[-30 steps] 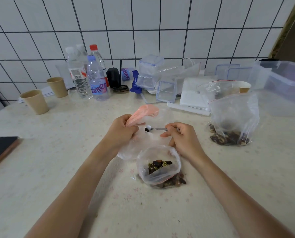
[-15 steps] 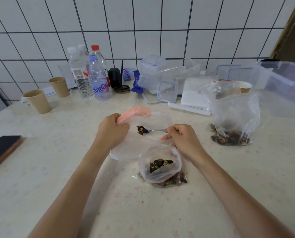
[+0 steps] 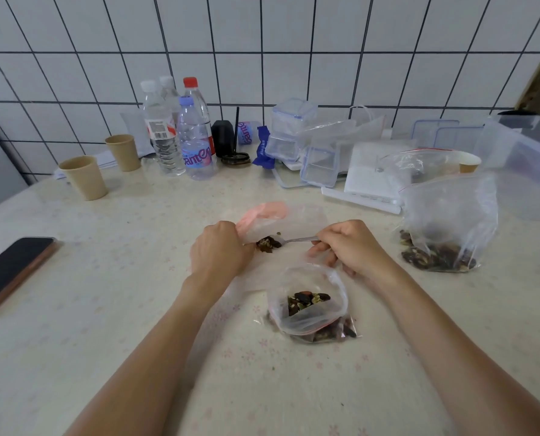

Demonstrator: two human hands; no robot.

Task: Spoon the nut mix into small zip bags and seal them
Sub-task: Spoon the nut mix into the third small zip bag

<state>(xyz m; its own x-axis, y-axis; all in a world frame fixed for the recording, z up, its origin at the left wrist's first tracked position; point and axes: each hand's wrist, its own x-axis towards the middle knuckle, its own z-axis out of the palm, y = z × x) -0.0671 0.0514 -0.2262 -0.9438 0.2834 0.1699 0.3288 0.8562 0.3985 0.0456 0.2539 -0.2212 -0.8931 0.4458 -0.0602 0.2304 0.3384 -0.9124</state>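
Note:
My left hand (image 3: pixel 219 251) grips the mouth of a large clear bag with a pink zip strip (image 3: pixel 293 220), which lies on the table. My right hand (image 3: pixel 352 247) pinches the handle of a small metal spoon (image 3: pixel 297 239). The spoon's bowl holds a dark heap of nut mix (image 3: pixel 268 243) at that bag's opening, right next to my left fingers. In front of my right hand stands a small zip bag (image 3: pixel 309 305), open at the top, with nuts and seeds inside. A larger zip bag with nut mix (image 3: pixel 444 228) stands at the right.
A black phone (image 3: pixel 10 272) lies at the left edge. Two paper cups (image 3: pixel 84 177), several water bottles (image 3: pixel 196 143), clear plastic boxes (image 3: pixel 293 133), a white box (image 3: pixel 372 174) and a big clear tub (image 3: pixel 526 162) line the back by the tiled wall.
The spoon went from empty to loaded with nut mix at the big bag's mouth. My left hand shifted left and lower with the pink-edged bag, which now lies flatter.

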